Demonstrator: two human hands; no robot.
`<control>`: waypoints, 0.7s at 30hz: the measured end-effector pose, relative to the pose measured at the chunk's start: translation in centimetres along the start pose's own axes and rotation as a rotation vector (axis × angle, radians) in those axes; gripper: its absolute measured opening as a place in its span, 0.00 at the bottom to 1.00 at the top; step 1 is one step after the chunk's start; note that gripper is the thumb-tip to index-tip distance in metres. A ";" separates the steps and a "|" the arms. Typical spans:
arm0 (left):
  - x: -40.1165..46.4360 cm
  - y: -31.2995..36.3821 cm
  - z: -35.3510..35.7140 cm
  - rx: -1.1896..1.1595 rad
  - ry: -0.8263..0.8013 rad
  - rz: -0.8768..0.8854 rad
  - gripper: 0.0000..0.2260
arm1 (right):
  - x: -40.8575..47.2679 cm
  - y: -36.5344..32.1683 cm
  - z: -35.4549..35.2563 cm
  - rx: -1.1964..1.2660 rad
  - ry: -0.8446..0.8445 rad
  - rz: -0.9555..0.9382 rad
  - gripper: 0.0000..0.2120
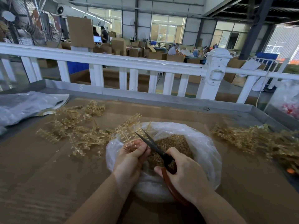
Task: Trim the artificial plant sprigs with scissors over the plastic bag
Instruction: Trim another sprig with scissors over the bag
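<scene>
**A:** Talk me through it — where was the sprig?

**B:** In my left hand [131, 156], right over the open plastic bag [205, 152]. My fingers [139, 149] were curled round the sprig [129, 135] low on its stem, thumb pressing it against them, the beaded branches fanning up and away past my fingertips.

**A:** And the scissors?

**B:** My right hand [182, 172] was wrapped round the red-brown handles, so those fingers were closed on the scissors [155, 147]. The dark blades were parted, tips just beyond my left fingertips, crossing the sprig's branches.

**A:** How did the thing handle?

**B:** I judged it very light, thin moulded plastic, springy more than stiff. The little beads looked ready to snap off, so I'd say hold the bare stem, close below the cut, never the beaded tips. A grip farther back would probably let the branch flex away from the blades.

**A:** Where did the pieces go?

**B:** Trimmed bits [176, 143] lay heaped in the bag, beneath my fingers. Untrimmed sprigs [72, 130] sat on the bench [40, 175] beyond my left fingers, and another pile [252, 139] well out past my right.
</scene>
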State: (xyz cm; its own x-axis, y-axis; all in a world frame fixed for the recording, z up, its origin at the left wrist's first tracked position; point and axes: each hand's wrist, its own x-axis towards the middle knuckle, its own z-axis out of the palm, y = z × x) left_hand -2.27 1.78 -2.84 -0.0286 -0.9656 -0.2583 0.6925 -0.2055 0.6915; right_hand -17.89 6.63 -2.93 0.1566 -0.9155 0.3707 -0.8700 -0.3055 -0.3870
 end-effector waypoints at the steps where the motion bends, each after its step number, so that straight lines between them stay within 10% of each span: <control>1: 0.0 0.0 0.0 0.014 0.001 -0.005 0.06 | 0.0 0.0 0.0 0.004 -0.008 0.000 0.16; 21: 0.3 -0.4 -0.3 0.068 -0.002 -0.002 0.11 | 0.2 0.3 -0.4 -0.005 -0.032 -0.030 0.16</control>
State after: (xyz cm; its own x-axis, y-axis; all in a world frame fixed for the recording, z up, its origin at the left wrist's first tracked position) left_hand -2.32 1.65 -3.42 -0.0314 -0.9654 -0.2590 0.6418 -0.2181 0.7352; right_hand -18.32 6.42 -2.66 0.1976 -0.9138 0.3547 -0.8671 -0.3318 -0.3716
